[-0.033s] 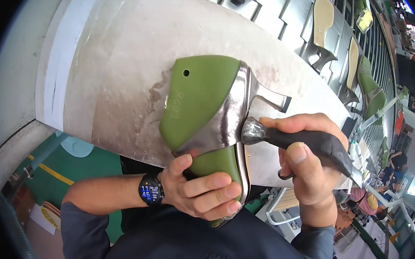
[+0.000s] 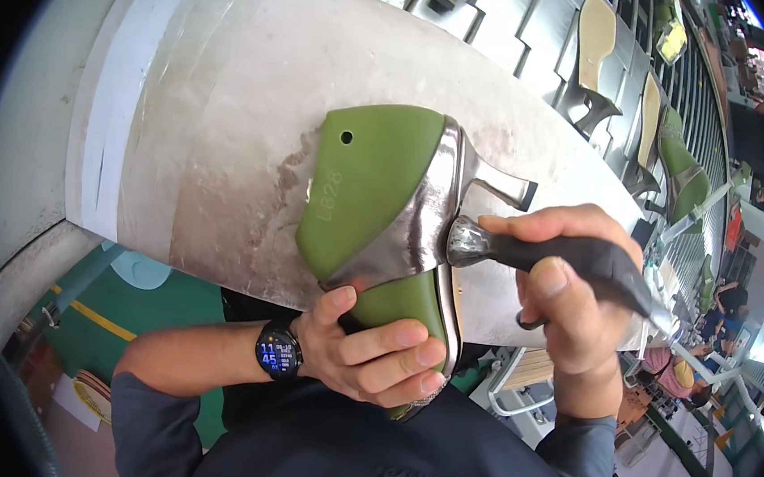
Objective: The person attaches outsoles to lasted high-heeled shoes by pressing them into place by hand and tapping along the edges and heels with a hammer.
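A green shoe last (image 2: 374,162) lies on its side, with a shiny dark-silver high-heeled shoe (image 2: 415,223) fitted on it and the heel to the right. My left hand (image 2: 373,354) wraps round the toe end, fingers closed over its near side. My right hand (image 2: 576,285) grips a hammer-headed hand tool (image 2: 569,258) by its dark, curved handle. The tool's round, worn metal face meets the edge of the sole at the middle of the shoe. A bare metal tip shows past the hand at the other end.
Under the shoe is a pale, stained worktop (image 2: 246,138) with a rounded far edge. Beyond it runs a slatted metal conveyor (image 2: 497,28) bearing heeled sole pieces (image 2: 597,40) and another green last (image 2: 685,168). Green floor (image 2: 188,313) shows at lower left; people are in the far right background.
The last and shoe have shifted very slightly to the right. The tool's face stays against the sole edge, and both hands keep their grip.
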`<state>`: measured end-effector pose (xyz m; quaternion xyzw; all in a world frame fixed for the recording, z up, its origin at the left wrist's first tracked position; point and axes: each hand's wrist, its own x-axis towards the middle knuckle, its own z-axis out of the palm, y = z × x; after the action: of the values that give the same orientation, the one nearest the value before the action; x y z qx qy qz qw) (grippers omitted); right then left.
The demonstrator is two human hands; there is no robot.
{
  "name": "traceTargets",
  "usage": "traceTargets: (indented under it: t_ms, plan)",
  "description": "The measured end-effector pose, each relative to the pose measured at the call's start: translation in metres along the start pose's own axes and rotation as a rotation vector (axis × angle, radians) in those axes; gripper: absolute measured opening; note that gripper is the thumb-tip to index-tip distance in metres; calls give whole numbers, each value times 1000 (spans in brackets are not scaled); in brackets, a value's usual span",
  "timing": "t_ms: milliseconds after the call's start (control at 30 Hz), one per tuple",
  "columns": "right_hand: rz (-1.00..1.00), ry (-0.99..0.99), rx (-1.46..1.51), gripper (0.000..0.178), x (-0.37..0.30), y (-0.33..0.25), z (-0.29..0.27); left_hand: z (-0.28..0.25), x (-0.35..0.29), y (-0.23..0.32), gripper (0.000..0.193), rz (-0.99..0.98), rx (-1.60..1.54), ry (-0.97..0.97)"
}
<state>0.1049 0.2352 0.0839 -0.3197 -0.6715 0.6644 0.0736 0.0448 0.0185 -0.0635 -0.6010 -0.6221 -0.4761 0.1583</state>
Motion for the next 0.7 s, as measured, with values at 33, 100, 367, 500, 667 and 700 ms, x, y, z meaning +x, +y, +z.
traceTargets:
  t_ms: [33,100,367,500,667,700]
  plan:
    - [29,-51,-27,23,7,-5,-4,1,-1,-1,45,8,4,8]
    - [95,-125,-130,23,22,-22,-6,1,-1,-3,45,12,13,6]
    - [95,-237,-136,23,20,-12,-15,2,-3,-7,38,20,59,-1]
    - [154,-259,-178,23,23,-21,-13,2,-3,-6,40,31,69,4]
    - [152,-330,-273,29,29,-25,-10,-3,-7,-8,44,85,99,-8]
    - [116,-277,-242,28,23,-20,-9,-6,-7,-10,61,107,118,-53]
